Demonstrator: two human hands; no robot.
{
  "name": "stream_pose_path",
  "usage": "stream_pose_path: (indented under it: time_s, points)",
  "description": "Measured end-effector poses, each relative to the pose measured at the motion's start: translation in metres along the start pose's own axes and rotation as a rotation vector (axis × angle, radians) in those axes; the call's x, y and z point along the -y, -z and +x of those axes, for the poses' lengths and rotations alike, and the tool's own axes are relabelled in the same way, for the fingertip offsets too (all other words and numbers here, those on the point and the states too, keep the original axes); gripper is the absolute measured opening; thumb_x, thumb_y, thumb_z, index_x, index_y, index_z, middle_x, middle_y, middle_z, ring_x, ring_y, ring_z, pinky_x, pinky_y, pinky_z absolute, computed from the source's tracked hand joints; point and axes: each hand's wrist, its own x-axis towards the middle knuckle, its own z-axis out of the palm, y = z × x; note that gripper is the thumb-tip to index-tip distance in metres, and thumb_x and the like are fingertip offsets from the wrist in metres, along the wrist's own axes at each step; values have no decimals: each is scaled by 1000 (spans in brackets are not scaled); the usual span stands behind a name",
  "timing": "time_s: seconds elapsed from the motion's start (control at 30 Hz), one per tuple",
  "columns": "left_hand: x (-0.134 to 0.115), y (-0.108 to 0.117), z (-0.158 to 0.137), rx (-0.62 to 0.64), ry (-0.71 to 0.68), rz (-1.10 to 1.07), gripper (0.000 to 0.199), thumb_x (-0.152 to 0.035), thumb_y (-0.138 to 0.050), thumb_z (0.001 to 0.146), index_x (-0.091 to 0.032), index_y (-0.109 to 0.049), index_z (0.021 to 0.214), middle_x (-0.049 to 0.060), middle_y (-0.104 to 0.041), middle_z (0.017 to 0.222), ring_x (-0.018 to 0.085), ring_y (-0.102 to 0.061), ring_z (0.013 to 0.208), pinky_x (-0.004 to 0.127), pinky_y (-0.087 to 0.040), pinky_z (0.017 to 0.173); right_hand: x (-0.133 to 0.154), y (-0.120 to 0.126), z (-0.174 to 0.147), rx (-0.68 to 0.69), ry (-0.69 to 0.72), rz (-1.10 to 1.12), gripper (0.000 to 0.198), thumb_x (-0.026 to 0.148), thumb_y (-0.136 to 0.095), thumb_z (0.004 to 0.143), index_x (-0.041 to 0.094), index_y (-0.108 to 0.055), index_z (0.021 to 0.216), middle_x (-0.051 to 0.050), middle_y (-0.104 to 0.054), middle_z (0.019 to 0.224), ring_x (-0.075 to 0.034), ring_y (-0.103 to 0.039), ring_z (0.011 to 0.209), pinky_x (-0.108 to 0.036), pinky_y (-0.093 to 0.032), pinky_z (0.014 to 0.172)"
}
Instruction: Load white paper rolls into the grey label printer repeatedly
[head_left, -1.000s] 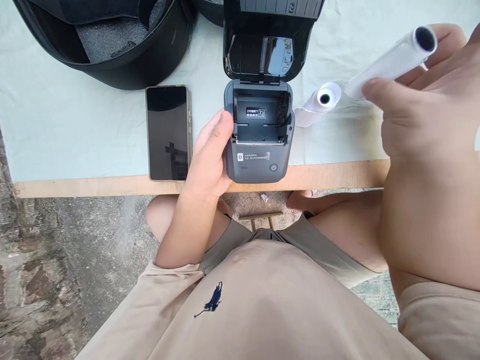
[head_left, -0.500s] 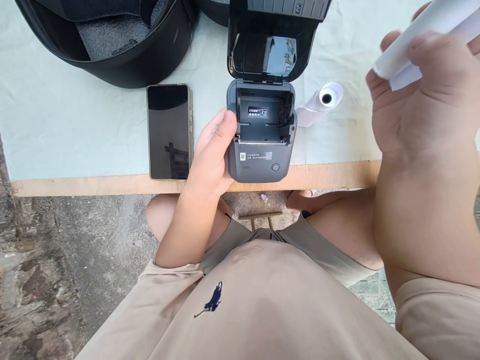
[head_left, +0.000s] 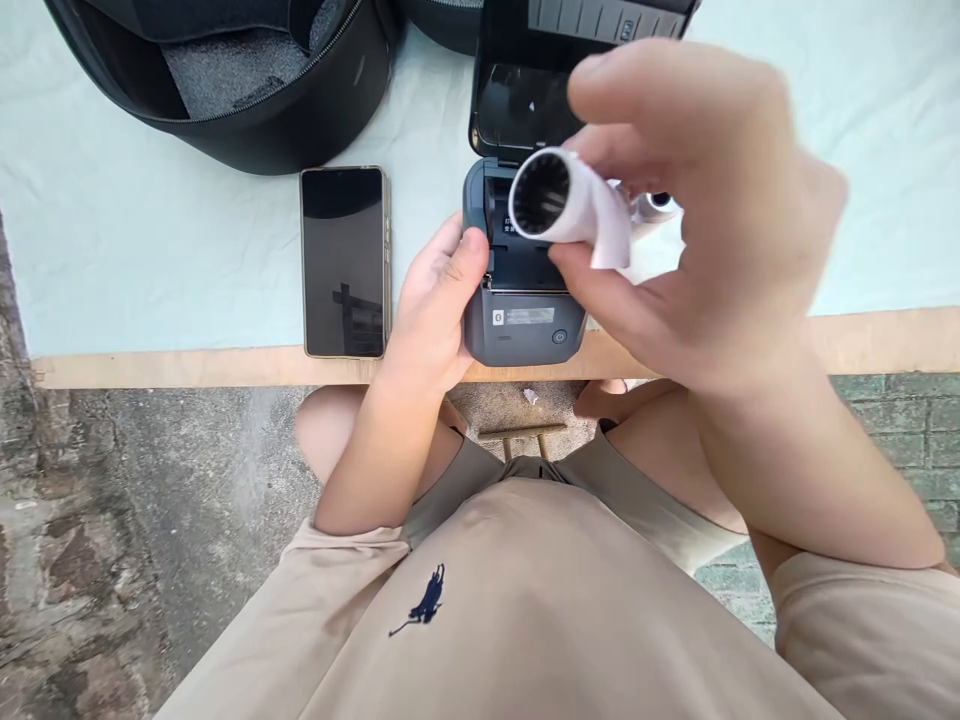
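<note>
A dark grey label printer (head_left: 525, 325) lies at the table's front edge with its black lid (head_left: 514, 105) swung up. My left hand (head_left: 442, 300) grips the printer's left side, thumb on the rim. Held in my right hand (head_left: 697, 210), a white paper roll (head_left: 577, 205) hangs over the printer's open paper bay. The roll's hollow end faces left, and a loose paper flap hangs from it. Part of the bay is hidden behind the roll and fingers. Behind my right hand, a second paper roll (head_left: 660, 205) shows only in part.
A smartphone (head_left: 345, 262) with a dark screen lies left of the printer. A black zippered case (head_left: 315, 115) stands open at the back left, with another dark case (head_left: 442, 22) beside it. The table has a pale cloth (head_left: 150, 240) and a wooden front edge (head_left: 165, 368).
My right hand has brought the paper roll leftward from the far right to over the printer, turning its hollow end into view. My left hand still holds the printer.
</note>
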Motion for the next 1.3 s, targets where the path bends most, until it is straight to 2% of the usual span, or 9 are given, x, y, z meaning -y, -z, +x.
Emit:
stream_pose_path:
  time_s: [0.1, 0.27, 0.43, 0.57, 0.73, 0.97, 1.07, 1.17, 1.3]
  points:
    - [-1, -1, -1, 15, 10, -11, 27, -41, -47, 90, -27, -61, 107, 0, -70, 98, 20, -53, 128, 32, -47, 107, 5, -6, 0, -32, 141, -104, 43, 13, -50, 79, 22, -51, 120, 2, -62, 113, -12, -62, 99, -25, -51, 82]
    - [-2, -1, 0, 64, 20, -48, 27, -41, -49, 90, -26, -60, 109, 0, -68, 100, 22, -51, 130, 34, -47, 108, 5, -11, 4, 22, 50, -334, 15, 23, -46, 83, 22, -54, 96, 1, -65, 99, -15, -63, 83, -28, -46, 65]
    - [0, 0, -1, 13, 19, -12, 34, -47, -53, 86, -22, -61, 108, 2, -66, 103, 26, -46, 133, 37, -48, 106, 2, -13, 8, 42, 98, -402, 15, 22, -45, 86, 24, -60, 84, 1, -66, 103, -19, -60, 91, -33, -47, 74]
    - [1, -1, -2, 12, 8, -1, 35, -47, -49, 88, -21, -60, 108, 2, -65, 106, 28, -43, 135, 40, -49, 104, 0, -12, 8, 22, 56, -475, 22, 26, -44, 87, 25, -65, 81, -1, -67, 93, -21, -57, 85, -35, -45, 72]
    - [0, -2, -2, 10, 10, 20, 35, -48, -48, 89, -24, -59, 111, 1, -65, 106, 26, -40, 137, 39, -48, 105, 7, -10, 0, -30, 107, -470, 23, 28, -41, 89, 25, -62, 80, 1, -66, 82, -17, -59, 77, -34, -42, 69]
    - [1, 3, 0, 5, 3, -9, 30, -46, -47, 89, -24, -59, 106, 1, -66, 106, 22, -39, 137, 33, -43, 109, 2, -18, -14, -34, 394, -335, 10, 19, -50, 84, 23, -58, 79, 5, -68, 82, -15, -65, 73, -34, -41, 64]
    - [6, 9, 3, 16, -9, -24, 33, -49, -55, 81, -27, -56, 107, 1, -67, 102, 23, -46, 131, 33, -47, 104, -2, -22, -17, -61, 469, -276, 9, 16, -54, 83, 21, -59, 87, 4, -69, 87, -14, -66, 78, -33, -43, 66]
    - [11, 14, 6, 52, -44, -60, 45, -37, -68, 70, -34, -51, 112, -1, -65, 103, 24, -56, 118, 35, -53, 93, -4, -25, -19, -103, 505, -246, 9, 20, -58, 83, 20, -61, 92, 1, -69, 93, -16, -65, 91, -33, -47, 72]
    - [14, 16, 8, 66, -101, -118, 56, -24, -68, 67, -37, -47, 117, -3, -62, 111, 22, -61, 107, 35, -56, 85, -5, -25, -22, -154, 504, -256, 16, 28, -62, 81, 21, -61, 94, 0, -69, 98, -20, -63, 95, -36, -49, 77]
